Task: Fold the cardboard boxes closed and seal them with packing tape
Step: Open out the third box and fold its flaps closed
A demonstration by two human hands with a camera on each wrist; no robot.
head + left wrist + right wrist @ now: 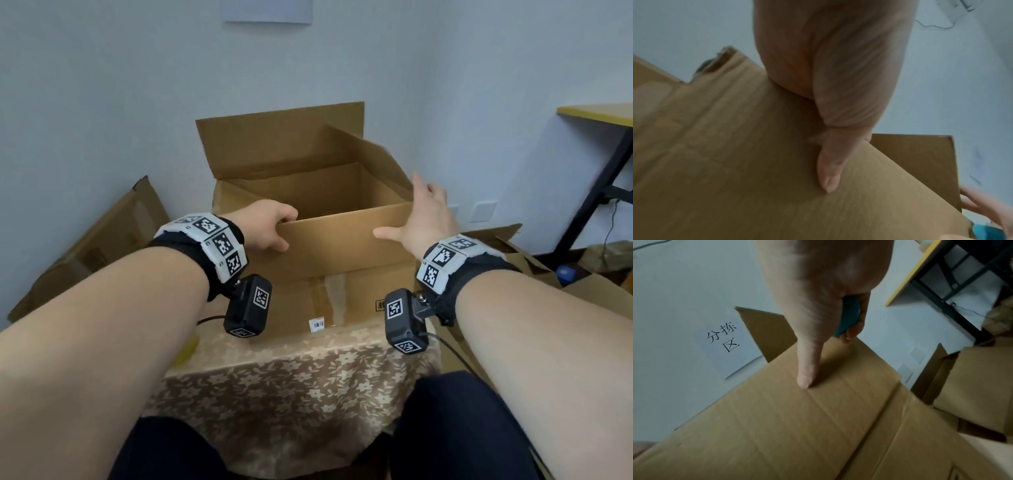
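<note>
A: Since the open cardboard box is the reference for every position here, start on its near side. What lies there?

B: The floral tablecloth, which carries the box. The near flap stands upright at the box's front edge.

A: State of the hands?

B: The left hand grips the near flap at its left end: fingers curled over the top edge, thumb pressed flat on the outer face. The right hand is at the flap's right end, thumb extended onto the cardboard. The right wrist view shows its other fingers curled round a teal object; what that object is cannot be told.

A: Beyond the front edge?

B: The right flap tilts outward and the rear flap stands upright against the wall. Other cardboard boxes lie to the left and right of the reference box.

A: Failure modes from here?

B: No flap is folded yet and no tape is visible. Probable risks: uneven force on the near flap could buckle it away from its crease; the occupied right hand gives weak thumb-only control, so the flap may spring back; a push on the flap could slide the box across the cloth.
</note>
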